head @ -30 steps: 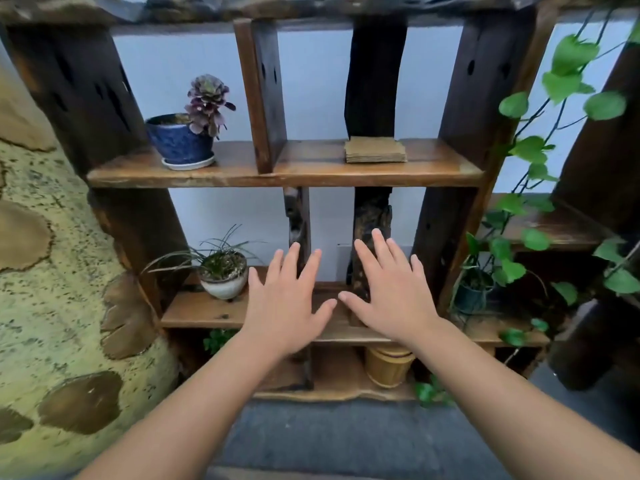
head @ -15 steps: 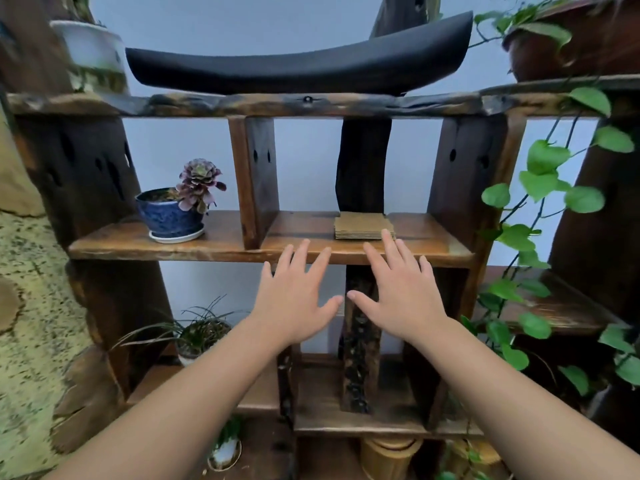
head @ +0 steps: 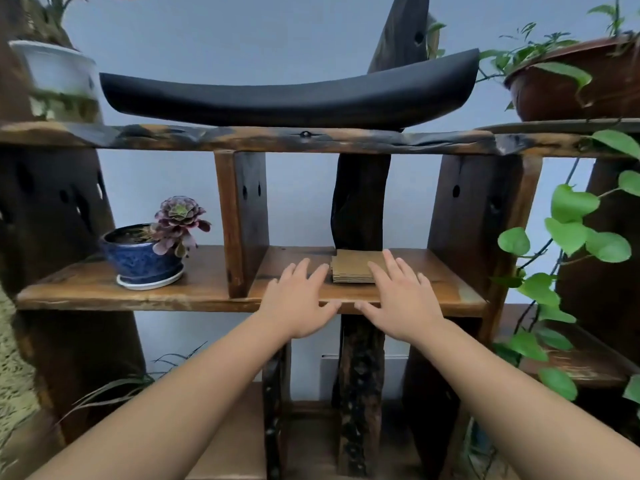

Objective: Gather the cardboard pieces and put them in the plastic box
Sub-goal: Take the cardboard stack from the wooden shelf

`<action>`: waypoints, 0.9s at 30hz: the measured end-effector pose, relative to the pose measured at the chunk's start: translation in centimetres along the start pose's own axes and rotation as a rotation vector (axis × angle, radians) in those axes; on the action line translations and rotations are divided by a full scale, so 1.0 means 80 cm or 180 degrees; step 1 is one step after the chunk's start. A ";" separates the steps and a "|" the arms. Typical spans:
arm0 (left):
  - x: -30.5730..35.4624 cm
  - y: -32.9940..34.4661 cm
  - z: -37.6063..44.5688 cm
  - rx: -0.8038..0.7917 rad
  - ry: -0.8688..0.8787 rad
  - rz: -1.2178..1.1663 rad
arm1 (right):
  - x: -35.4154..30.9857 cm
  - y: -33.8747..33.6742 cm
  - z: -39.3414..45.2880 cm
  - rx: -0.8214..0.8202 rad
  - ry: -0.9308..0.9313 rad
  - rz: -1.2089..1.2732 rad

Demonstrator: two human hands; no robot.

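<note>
Rough dark wood makes up the shelf (head: 194,292), a pale wall behind it. Both palms face down over its front edge, fingers spread and holding nothing. Left hand (head: 298,299) is just left of the cardboard stack (head: 353,268), apart from it; right hand (head: 401,296) overlaps the stack's right corner with its fingertips (contact is hard to judge). Farther left, past a wooden divider (head: 242,220), stands a blue pot (head: 142,258) with a purple succulent (head: 180,221). Above the hands lies a curved black tray (head: 287,95). Right of them hang green vine leaves (head: 571,220).
</note>
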State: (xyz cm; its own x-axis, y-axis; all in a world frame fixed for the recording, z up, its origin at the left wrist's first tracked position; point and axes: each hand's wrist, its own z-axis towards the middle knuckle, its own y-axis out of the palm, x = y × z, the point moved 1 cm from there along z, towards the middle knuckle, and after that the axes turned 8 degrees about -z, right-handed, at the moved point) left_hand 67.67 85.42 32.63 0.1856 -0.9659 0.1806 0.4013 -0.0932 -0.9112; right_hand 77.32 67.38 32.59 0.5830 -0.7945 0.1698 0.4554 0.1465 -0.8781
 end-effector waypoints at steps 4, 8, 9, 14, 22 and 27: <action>-0.010 0.015 0.066 -0.0186 -0.0068 0.0276 | 0.025 0.021 0.061 -0.0219 0.0233 0.0099; -0.015 0.032 0.123 -0.0520 -0.0372 -0.0126 | 0.042 0.048 0.103 -0.0510 0.0517 0.0429; -0.016 0.038 0.135 -0.0623 -0.0474 -0.0369 | 0.047 0.055 0.113 -0.0600 0.0640 0.0619; -0.021 0.061 0.182 -0.0647 -0.1032 -0.1395 | 0.067 0.083 0.154 -0.0894 0.1453 0.1751; -0.001 0.072 0.222 -0.0428 -0.1518 -0.2102 | 0.076 0.104 0.193 -0.1019 0.1887 0.1914; 0.004 0.079 0.231 -0.0454 -0.1660 -0.1987 | 0.079 0.110 0.199 -0.1191 0.1842 0.2058</action>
State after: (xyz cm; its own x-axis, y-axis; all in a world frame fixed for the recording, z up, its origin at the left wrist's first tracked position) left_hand 86.83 88.99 33.76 0.3728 -0.4934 0.7859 0.4573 -0.6392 -0.6183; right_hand 95.73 73.06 33.08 0.1767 -0.8091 -0.5605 -0.1434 0.5422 -0.8279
